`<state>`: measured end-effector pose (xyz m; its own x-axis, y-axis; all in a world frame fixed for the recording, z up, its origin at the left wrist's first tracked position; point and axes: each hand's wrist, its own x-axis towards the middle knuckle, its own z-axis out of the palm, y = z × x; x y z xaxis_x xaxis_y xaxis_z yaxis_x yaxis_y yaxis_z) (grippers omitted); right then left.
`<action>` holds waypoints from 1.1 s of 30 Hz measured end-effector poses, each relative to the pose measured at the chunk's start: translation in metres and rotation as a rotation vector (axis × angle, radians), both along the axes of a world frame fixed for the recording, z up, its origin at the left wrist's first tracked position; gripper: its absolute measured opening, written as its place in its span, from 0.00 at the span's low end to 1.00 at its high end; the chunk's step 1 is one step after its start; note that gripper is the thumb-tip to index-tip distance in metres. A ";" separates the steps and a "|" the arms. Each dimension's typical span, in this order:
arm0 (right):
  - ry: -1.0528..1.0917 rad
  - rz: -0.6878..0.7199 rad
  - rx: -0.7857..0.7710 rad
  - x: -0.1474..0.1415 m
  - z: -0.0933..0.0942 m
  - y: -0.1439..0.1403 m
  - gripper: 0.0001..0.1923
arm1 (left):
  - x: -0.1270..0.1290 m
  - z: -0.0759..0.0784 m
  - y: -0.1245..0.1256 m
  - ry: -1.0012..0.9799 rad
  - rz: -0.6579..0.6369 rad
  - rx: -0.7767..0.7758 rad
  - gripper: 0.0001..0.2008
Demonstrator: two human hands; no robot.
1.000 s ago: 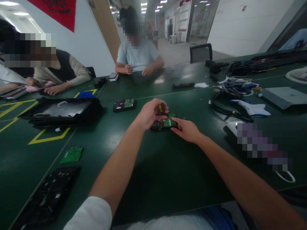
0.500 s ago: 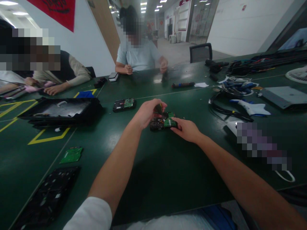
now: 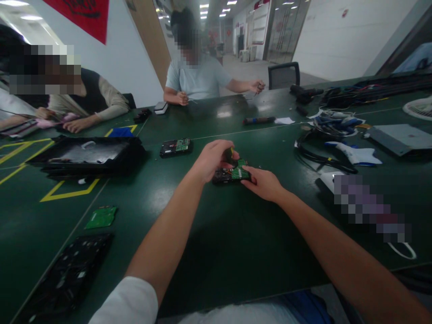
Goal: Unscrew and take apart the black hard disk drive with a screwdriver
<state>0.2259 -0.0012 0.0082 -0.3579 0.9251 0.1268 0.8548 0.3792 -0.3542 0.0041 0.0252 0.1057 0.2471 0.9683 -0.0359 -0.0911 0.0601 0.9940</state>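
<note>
The left hand [image 3: 212, 159] covers most of the small tool it grips; its tip is hidden. The black panel [image 3: 64, 281] at the table's near left corner is cut off.
</note>
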 end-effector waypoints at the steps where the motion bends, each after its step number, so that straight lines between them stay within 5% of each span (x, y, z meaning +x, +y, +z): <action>1: -0.002 0.001 0.001 0.000 0.000 0.000 0.29 | 0.001 -0.002 0.001 -0.020 0.000 -0.012 0.12; 8: -0.009 0.000 0.006 0.000 -0.001 0.001 0.28 | 0.002 -0.006 0.004 -0.145 -0.036 -0.030 0.10; 19: -0.001 -0.010 -0.002 0.000 0.001 -0.001 0.29 | -0.010 0.002 0.005 0.049 0.045 0.041 0.14; 33: 0.002 0.013 0.018 0.001 -0.001 0.000 0.29 | 0.008 -0.012 0.004 -0.189 -0.008 -0.029 0.13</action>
